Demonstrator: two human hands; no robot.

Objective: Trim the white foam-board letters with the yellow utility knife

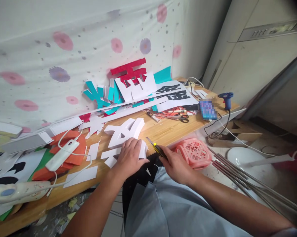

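My left hand (130, 156) lies over a white three-dimensional cut-out character (123, 131), gripping its near part at the table's front edge. Its fingers bend over the white piece and the thumb points right; the part under the palm is hidden. In my right hand (174, 164) is a yellow and black utility knife (159, 150). The knife's blade extends up and left, just right of the white character and apart from it. White offcuts (110, 161) lie left of my left hand.
Red and teal cut-out characters (131, 74) lean at the back. Scissors (184, 118), a phone (208, 110) and a blue glue gun (226, 100) sit to the right. A white power strip (17, 192) and cords cross the left. A pink basket (195, 153) stands below the table edge.
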